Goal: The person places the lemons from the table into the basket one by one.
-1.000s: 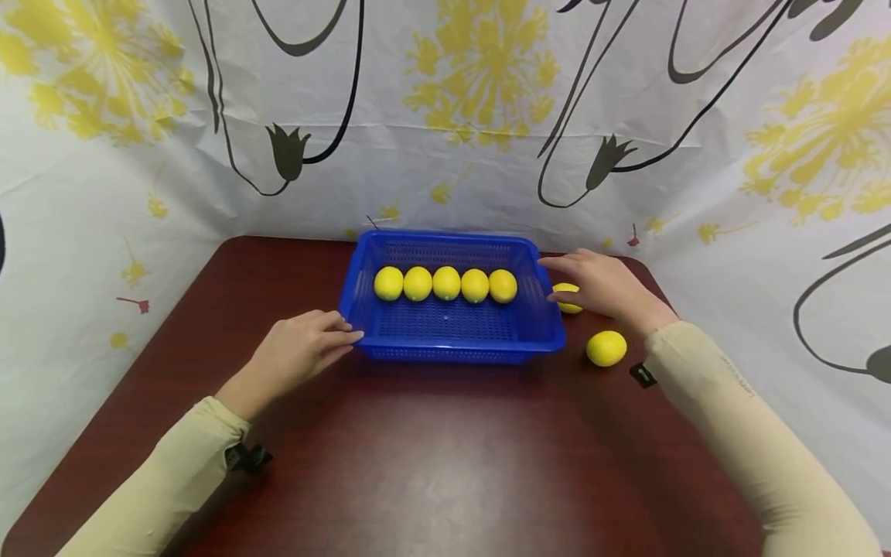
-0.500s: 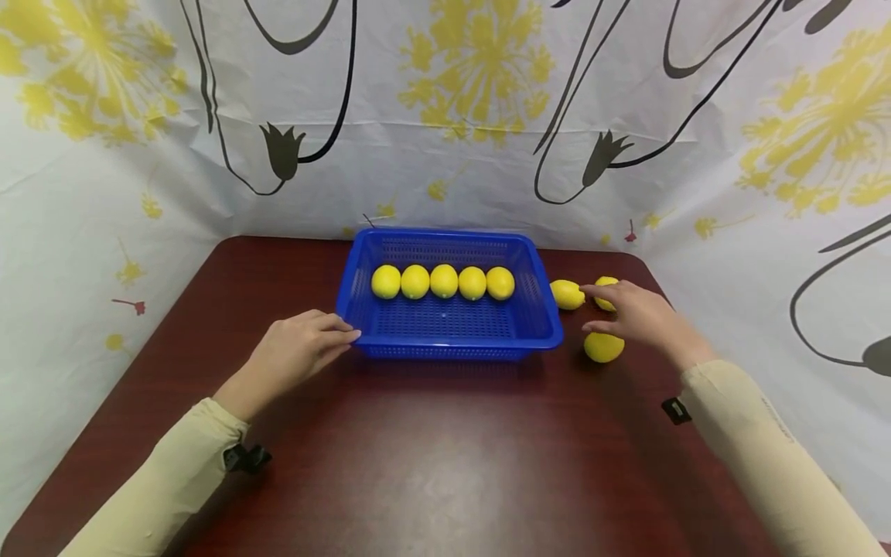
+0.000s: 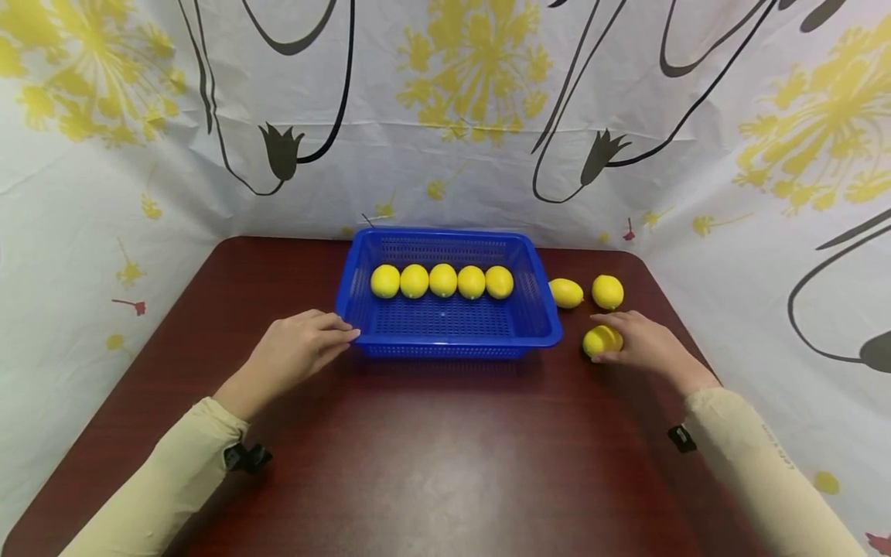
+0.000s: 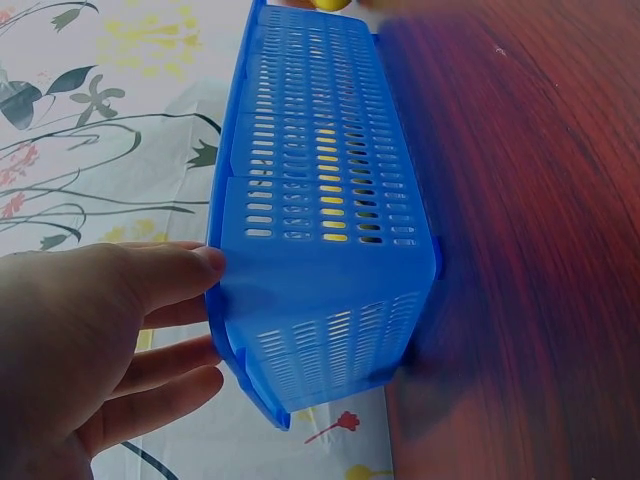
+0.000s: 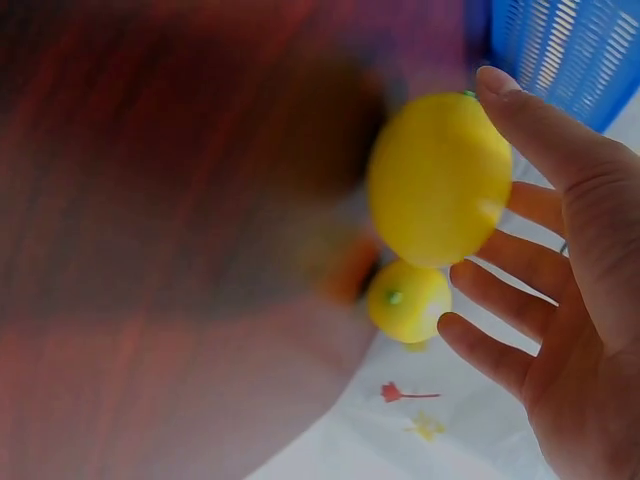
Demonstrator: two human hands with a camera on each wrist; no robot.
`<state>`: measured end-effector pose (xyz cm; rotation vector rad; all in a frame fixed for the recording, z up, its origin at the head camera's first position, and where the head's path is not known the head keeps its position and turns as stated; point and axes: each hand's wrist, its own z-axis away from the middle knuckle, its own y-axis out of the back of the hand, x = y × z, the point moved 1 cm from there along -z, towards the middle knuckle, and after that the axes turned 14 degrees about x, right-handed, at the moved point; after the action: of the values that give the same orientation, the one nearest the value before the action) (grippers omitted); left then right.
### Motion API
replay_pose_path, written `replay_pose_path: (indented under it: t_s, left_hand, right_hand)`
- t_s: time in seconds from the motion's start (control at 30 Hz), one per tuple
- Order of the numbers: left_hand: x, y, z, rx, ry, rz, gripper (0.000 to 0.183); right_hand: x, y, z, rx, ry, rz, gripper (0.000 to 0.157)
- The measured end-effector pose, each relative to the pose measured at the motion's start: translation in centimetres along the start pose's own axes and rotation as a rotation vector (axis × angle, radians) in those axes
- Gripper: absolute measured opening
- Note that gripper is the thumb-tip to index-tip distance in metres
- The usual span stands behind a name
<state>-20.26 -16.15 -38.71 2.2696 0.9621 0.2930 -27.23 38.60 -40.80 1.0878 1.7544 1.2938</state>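
Blue plastic between thumb and fingers, the left hand [image 3: 302, 344] pinches the basket [image 3: 438, 341] at its near-left corner, likely to steady it. Inside, five lemons [image 3: 443, 280] sit in one row, perhaps leaving room in front. Right of the basket lie two lemons [image 3: 566, 293] and, nearer, a third lemon [image 3: 596, 341]; the right hand [image 3: 649, 343] spreads around it, thumb and fingers apart, contact unclear.
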Motion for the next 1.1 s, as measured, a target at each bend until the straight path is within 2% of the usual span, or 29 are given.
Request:
replay_pose_path:
  t_s: [0.27, 0.9, 1.1]
  left_hand:
    - [0.0, 0.0, 0.1, 0.005, -0.002, -0.001, 0.022]
    - [0.1, 0.0, 0.0, 0.001, -0.001, -0.008, 0.023]
    - [0.1, 0.0, 0.0, 0.003, -0.003, -0.014, 0.024]
  right_hand:
    - [0.1, -1.3, 0.6, 0.007, -0.009, 0.001, 0.073]
    - [-0.3, -1.7, 0.6, 0.059, -0.062, 0.059, 0.067]
    - [-0.2, -1.7, 0.6, 0.061, -0.07, 0.05, 0.072]
